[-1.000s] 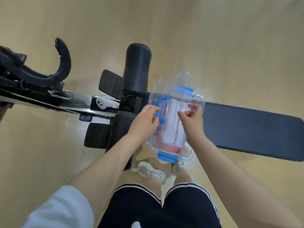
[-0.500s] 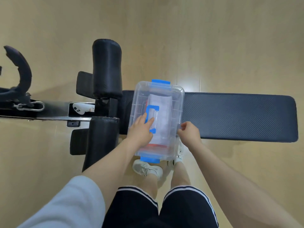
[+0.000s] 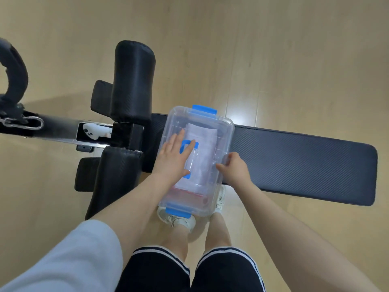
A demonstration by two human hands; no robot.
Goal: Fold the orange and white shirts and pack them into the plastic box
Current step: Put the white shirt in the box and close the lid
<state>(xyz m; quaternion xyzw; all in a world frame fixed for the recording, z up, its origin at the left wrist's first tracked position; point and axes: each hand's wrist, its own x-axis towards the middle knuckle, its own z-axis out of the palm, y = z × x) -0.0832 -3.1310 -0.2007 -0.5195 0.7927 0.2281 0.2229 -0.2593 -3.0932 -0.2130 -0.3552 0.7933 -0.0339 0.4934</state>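
The clear plastic box (image 3: 225,127) with blue clasps and a blue lid handle (image 3: 188,144) lies across the black padded bench (image 3: 294,161), lid on. Through the lid I see the folded white shirt (image 3: 203,148) on top and the orange shirt (image 3: 189,193) beneath it at the near end. My left hand (image 3: 173,159) lies flat on the lid with straight fingers over the blue handle. My right hand (image 3: 234,170) grips the box's right rim, fingers curled over the edge.
Black foam rollers (image 3: 132,81) and the bench's metal frame (image 3: 52,127) stand to the left, with a white controller (image 3: 94,131) resting on the frame. A curved black handle (image 3: 14,70) is at far left. Wooden floor surrounds the bench; my legs and shoes are below the box.
The lid, held tilted above the box a second ago, now sits flat on it. My left hand has flattened onto the lid and my right hand has moved to the right rim.
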